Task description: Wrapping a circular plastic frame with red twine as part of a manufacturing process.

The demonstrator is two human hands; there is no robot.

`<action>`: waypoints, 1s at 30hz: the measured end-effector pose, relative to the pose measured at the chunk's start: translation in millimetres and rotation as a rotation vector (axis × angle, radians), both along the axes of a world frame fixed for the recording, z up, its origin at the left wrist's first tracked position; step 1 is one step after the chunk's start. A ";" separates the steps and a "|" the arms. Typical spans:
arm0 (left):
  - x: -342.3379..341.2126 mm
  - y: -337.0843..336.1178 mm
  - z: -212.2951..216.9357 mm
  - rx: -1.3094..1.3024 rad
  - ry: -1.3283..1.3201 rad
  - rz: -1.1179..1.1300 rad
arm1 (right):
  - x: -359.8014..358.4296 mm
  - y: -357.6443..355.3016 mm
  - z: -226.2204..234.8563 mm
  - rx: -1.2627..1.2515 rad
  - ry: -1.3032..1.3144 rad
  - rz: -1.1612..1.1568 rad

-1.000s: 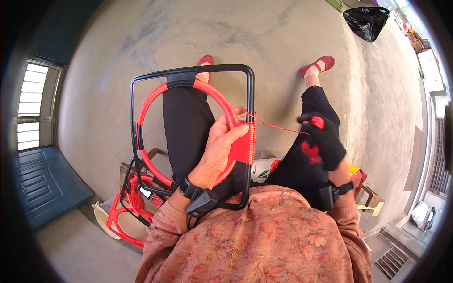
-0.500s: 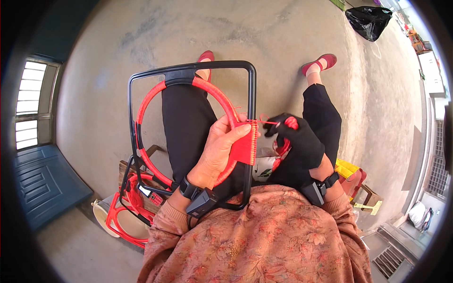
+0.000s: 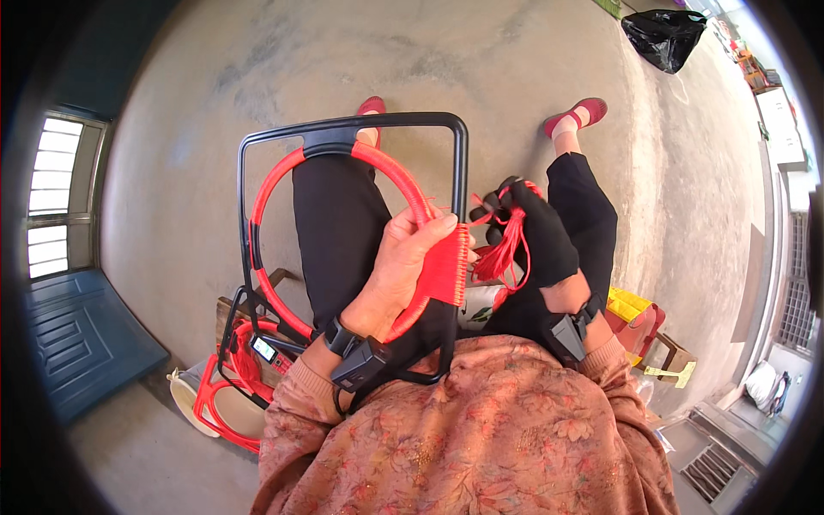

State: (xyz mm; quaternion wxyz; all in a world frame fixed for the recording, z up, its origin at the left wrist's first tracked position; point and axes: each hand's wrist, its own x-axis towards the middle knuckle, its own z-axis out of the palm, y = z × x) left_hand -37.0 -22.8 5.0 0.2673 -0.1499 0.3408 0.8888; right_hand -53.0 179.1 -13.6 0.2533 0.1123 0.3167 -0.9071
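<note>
A black tubular frame (image 3: 461,163) rests over my lap, with a red-wrapped ring (image 3: 273,176) inside it. Red cord is woven into a flat panel (image 3: 444,266) between the ring and the frame's right bar. My bare left hand (image 3: 399,257) pinches the ring and the panel's upper edge, thumb on top. Just right of the bar, my right hand (image 3: 541,236), in a black glove, is closed on a hank of red cord (image 3: 506,253) whose loops dangle below the fingers. A short loose red end sticks out near the left fingertips.
At lower left, another red-wrapped frame (image 3: 206,403) and a mobile phone (image 3: 263,348) lie by a pale round container (image 3: 184,399). A yellow and red bag (image 3: 631,313) stands at my right. A black plastic bag (image 3: 665,39) sits on the floor (image 3: 481,69) at far right.
My right hand has turned and lifted slightly, so the cord hank now hangs in view below its fingers. My left hand keeps its grip, its thumb slightly higher on the panel.
</note>
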 end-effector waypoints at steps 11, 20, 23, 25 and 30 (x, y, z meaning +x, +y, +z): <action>0.3 4.0 6.7 -0.071 0.030 0.059 | 49.4 273.6 -44.1 0.193 -0.063 -0.920; 0.8 4.5 0.5 -0.239 0.041 -0.024 | -27.1 77.9 38.3 0.734 0.156 -0.292; 1.0 12.2 -1.7 -0.260 0.044 0.009 | -36.7 19.5 63.3 1.448 0.929 0.057; 0.8 14.7 -1.6 -0.281 0.064 0.046 | -38.7 -17.0 75.4 1.643 1.057 -0.018; 3.3 15.1 -2.1 -0.339 0.135 0.118 | -44.9 -45.6 80.6 1.789 1.409 0.163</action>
